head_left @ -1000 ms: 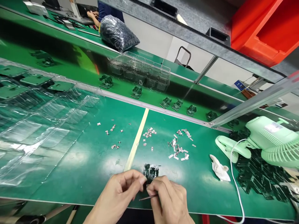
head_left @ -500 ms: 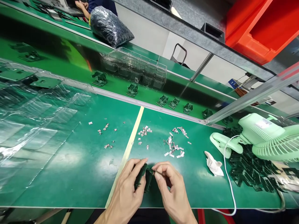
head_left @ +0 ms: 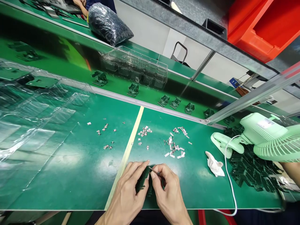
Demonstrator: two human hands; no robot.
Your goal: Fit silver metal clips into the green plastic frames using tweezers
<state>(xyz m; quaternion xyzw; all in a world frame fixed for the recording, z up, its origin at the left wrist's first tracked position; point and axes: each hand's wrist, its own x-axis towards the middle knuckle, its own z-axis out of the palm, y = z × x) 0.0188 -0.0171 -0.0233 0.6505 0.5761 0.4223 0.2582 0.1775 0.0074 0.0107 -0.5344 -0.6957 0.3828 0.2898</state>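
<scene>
Near the front edge of the table, my left hand is closed around a dark green plastic part, which is tilted on edge. My right hand pinches a thin dark slender piece, its tip at the upper edge of the green part. My fingers hide most of that piece, so its kind is unclear. Beyond my hands lie small silvery metal pieces in loose groups, with another small cluster nearer the yellow tape line.
On the right stand a pale green clip fan with a white cord, a crumpled white tissue and piled dark green parts. Another person's arm shows there. Clear plastic trays cover the left. Assembled green parts line the strip behind.
My right hand has shifted slightly left, bringing the thin piece against the green part. Another person's arm has appeared behind the fan at the right edge.
</scene>
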